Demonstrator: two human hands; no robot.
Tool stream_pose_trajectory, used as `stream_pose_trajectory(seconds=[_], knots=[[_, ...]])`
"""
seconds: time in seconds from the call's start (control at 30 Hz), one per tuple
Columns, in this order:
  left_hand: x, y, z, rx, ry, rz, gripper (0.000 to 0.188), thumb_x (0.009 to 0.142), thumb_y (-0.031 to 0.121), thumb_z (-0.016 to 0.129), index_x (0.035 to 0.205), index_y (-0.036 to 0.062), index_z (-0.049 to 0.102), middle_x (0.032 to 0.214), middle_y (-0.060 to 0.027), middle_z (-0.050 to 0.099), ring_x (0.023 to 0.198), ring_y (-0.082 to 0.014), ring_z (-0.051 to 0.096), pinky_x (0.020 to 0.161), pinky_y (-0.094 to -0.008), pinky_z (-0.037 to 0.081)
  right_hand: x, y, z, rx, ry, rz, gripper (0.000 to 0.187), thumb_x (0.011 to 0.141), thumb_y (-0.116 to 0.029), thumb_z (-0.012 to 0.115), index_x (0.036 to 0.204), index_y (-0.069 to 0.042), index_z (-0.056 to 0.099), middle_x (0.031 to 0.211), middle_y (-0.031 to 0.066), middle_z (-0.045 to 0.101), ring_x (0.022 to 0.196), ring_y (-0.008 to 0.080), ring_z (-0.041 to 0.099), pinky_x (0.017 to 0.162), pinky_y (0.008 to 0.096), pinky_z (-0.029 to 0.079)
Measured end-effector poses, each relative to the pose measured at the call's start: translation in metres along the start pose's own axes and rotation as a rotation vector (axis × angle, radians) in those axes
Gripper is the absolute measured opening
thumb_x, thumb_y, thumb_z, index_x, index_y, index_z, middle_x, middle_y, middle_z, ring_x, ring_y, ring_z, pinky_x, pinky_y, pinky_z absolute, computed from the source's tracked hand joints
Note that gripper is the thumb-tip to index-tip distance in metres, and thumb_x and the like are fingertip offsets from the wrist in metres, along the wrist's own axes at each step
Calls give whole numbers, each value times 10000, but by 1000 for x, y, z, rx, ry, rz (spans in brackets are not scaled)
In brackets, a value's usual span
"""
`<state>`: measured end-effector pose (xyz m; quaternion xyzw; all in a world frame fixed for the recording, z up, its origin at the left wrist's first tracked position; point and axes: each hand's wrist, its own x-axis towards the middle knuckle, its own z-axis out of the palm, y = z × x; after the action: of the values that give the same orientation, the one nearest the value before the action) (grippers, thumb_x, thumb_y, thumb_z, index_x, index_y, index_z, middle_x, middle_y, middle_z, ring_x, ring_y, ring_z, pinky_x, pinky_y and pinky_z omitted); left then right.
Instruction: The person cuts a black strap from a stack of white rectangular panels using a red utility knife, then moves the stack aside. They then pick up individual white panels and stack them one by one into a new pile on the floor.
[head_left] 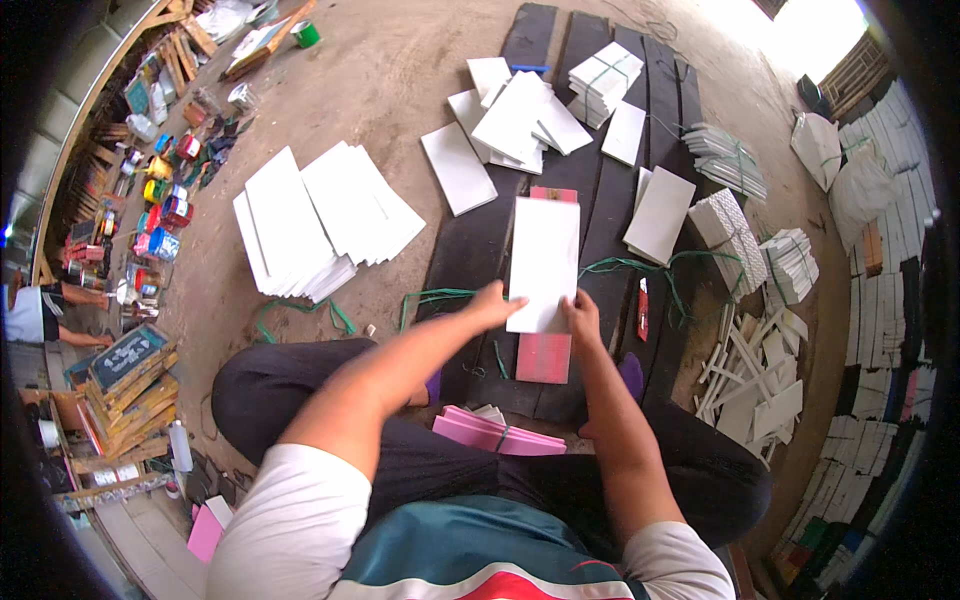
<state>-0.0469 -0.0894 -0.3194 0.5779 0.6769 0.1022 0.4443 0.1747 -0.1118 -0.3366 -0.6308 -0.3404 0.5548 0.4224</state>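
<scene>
The white sheet point(543, 262) is held at its near end by both hands, flat and lengthwise over a pink board point(544, 355) on the dark planks point(470, 250) in front of the seated person. The left hand point(493, 305) pinches its near left corner, fingers closed on the edge; the right hand point(582, 318) grips the near right corner in the same way, so the sheet stays square to the board beneath, probably for lining the two up. A red cutter point(642, 308) lies just right of the right hand, within reach. More pink sheets point(497, 432) rest against the knees. Loose white sheets point(325, 215) fan out on the dirt floor to the left, and tied white bundles point(604, 80) sit farther off.
</scene>
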Motion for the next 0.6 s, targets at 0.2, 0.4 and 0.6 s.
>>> stream_pose_trajectory(seconds=[0.2, 0.4, 0.6], knots=[[-24, -9, 100, 132, 64, -152, 786, 896, 584, 663, 1402, 2, 515, 1408, -262, 515, 1303, -450, 507, 1076, -526, 435, -19, 123, -50, 50, 201, 108, 263, 1017, -156, 606, 1214, 18, 598, 1062, 81, 664, 924, 172, 595, 853, 336, 484], [-14, -34, 124, -76, 113, -139, 757, 872, 510, 730, 1402, 9, 527, 1362, -254, 558, 1279, -415, 543, 1063, -487, 458, -34, 131, -51, 88, 235, 84, 258, 1015, -168, 626, 1195, 13, 587, 1068, 72, 653, 943, 170, 590, 871, 338, 479], [-8, -64, 104, -93, 45, -135, 691, 877, 495, 733, 1372, 38, 577, 1276, -253, 609, 1175, -403, 609, 987, -478, 502, -45, 144, -30, -12, 176, 141, 252, 1008, -146, 632, 1203, 8, 593, 1080, 62, 658, 948, 164, 589, 883, 337, 473]])
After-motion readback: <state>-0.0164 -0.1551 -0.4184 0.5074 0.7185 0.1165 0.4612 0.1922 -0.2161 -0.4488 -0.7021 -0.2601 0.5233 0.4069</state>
